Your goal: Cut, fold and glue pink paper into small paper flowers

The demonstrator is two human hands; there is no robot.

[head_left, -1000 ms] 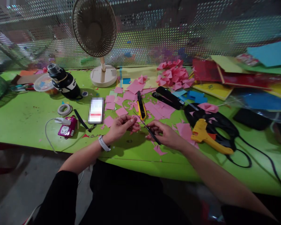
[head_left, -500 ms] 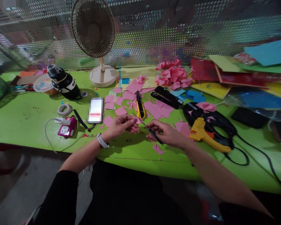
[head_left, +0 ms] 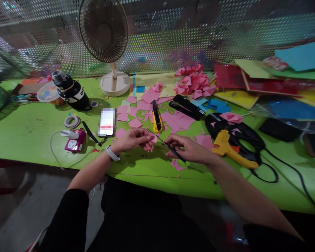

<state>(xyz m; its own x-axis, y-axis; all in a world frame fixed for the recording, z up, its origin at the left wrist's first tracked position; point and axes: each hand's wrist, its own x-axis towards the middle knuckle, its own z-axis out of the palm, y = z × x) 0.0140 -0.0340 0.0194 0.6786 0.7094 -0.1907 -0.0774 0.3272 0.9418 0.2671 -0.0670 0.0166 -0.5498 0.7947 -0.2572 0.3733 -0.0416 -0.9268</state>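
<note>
My right hand (head_left: 190, 149) is closed around the handles of black scissors (head_left: 167, 145), whose blades point up and left toward my left hand. My left hand (head_left: 135, 138), with a white watch on the wrist, pinches a small pink paper piece (head_left: 151, 139) at the blade tips. Both hands hover just over the green table (head_left: 31, 129) near its front edge. Loose pink paper squares (head_left: 177, 121) lie scattered behind them, and a pink scrap (head_left: 177, 164) lies under my right wrist.
A yellow utility knife (head_left: 156, 118) and a black stapler (head_left: 187, 106) lie behind the hands. A yellow glue gun (head_left: 232, 150) with black cord sits right. A fan (head_left: 107, 42), black bottle (head_left: 70, 91), tape roll (head_left: 71, 121), phone (head_left: 107, 122) and folded pink shapes (head_left: 194, 80) stand further back.
Both hands stayed together over the same spot; the scissors and pink piece shifted only slightly. The view drifted a little.
</note>
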